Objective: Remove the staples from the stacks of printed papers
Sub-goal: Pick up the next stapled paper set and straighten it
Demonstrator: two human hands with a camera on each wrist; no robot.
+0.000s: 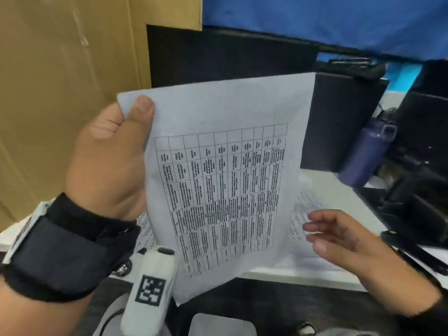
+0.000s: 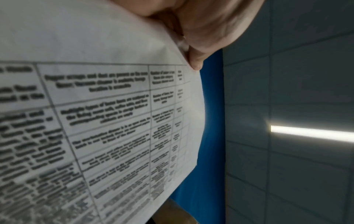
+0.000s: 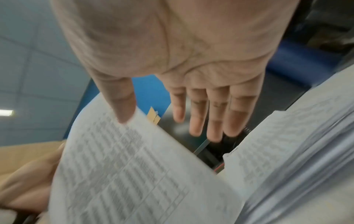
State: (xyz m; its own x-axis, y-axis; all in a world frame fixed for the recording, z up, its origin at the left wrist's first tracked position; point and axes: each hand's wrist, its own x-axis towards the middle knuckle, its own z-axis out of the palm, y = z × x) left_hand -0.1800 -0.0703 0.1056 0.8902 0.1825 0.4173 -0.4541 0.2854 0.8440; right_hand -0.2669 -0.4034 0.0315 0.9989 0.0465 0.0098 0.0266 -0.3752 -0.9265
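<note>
Nearest, below the desk's front edge: the white wrist device with a black square marker (image 1: 150, 287), hanging under the left wrist strap (image 1: 63, 248).

Left hand (image 1: 109, 163) is up off the desk, over its front-left corner, thumb (image 1: 141, 110) clamped on the top-left corner of the printed set of sheets (image 1: 218, 180); the other fingers are hidden behind the paper. The sheets hang in the air, tilted, table print facing the camera. No staple is visible in any view; that corner is under the thumb.

Right hand (image 1: 344, 241) sits over the desk's front-right part, fingers straight and spread, gripping nothing. In the right wrist view its thumb (image 3: 122, 106) is at the held sheet's edge, contact unclear due to blur.

Under it on the desk (image 1: 322, 275): the stack of papers (image 3: 287, 159), thick, edges fanned.

Far right corner: blue bottle (image 1: 363, 156), black items behind, blurred.

Step, judged: one set picked off the stack and held up, staple removal not started. Next move needs finding the stapled corner and getting a remover or fingernail under the staple. No remover tool is identifiable.
</note>
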